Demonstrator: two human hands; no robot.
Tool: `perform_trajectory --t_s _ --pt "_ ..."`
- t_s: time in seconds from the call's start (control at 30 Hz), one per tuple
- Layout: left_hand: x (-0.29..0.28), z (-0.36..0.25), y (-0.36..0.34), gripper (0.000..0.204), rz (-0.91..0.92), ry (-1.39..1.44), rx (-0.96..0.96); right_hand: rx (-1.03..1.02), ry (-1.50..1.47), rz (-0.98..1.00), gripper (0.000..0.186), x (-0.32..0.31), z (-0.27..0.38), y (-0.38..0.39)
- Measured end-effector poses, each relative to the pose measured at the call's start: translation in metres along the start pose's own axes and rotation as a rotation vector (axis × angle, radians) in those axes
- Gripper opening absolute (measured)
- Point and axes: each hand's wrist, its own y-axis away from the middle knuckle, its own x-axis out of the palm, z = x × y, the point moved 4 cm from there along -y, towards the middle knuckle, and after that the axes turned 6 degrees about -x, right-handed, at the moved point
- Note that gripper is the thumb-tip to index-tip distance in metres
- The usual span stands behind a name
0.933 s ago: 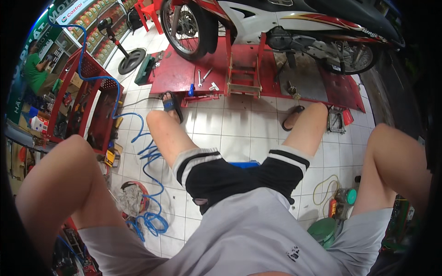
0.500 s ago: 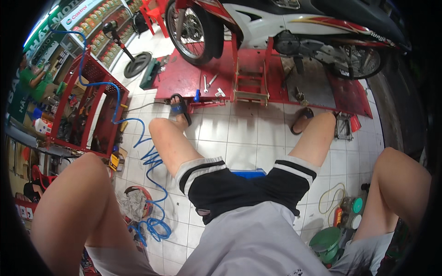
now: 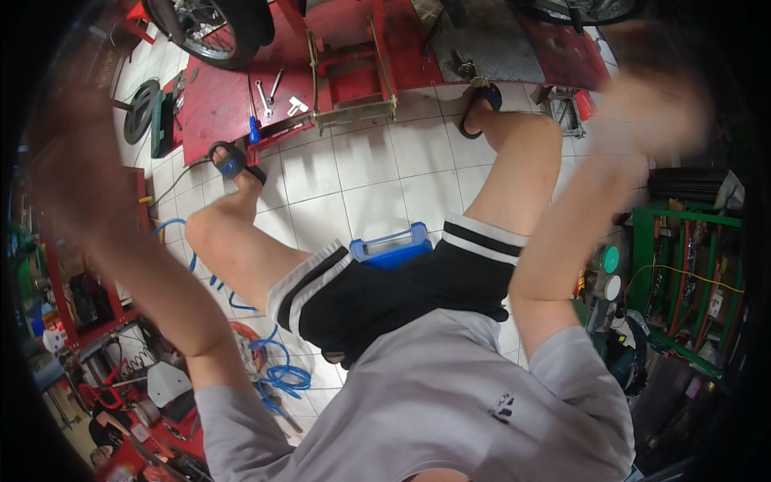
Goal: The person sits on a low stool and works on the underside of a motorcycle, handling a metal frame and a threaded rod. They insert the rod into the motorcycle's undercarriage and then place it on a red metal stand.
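Both arms are raised and spread wide. My left hand is a dark blur at the far left, in front of the red tool cart. Motion also smears my right hand at the upper right, over the right end of the red lift platform. Nothing shows in either hand, but the fingers cannot be made out. A blue-handled screwdriver and wrenches lie on the platform's left part. I sit on a blue stool, legs apart.
A motorbike's front wheel stands on the platform beside a red metal frame. A coiled blue air hose lies on the tiles at left. At right are a green rack and jars.
Both hands have come into view from outside the picture, arms reaching outward. The view has shifted, so the motorbike sits higher and further left. My feet stay by the platform.
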Motion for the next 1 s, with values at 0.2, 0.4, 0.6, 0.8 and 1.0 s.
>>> perform_trajectory --t_s 0.2,0.4,0.6,0.8,1.0 --pt "0.117 0.256 0.067 0.035 0.299 -0.15 -0.84 0.763 0.688 0.554 0.032 -0.008 -0.239 0.162" --pt "0.145 0.246 0.106 0.042 0.86 -0.719 -0.885 0.521 1.031 0.938 0.026 0.002 -0.356 0.187" --pt "0.158 0.238 0.091 0.042 0.831 -0.58 -0.922 0.413 1.1 0.951 0.024 0.047 -0.415 0.184" --pt "0.172 0.24 0.086 0.041 0.894 -0.59 -0.899 0.296 1.182 0.999 0.023 0.058 -0.429 0.183" --pt "0.171 0.245 0.094 0.041 0.873 -0.583 -0.888 0.041 1.108 1.013 0.023 0.056 -0.428 0.185"
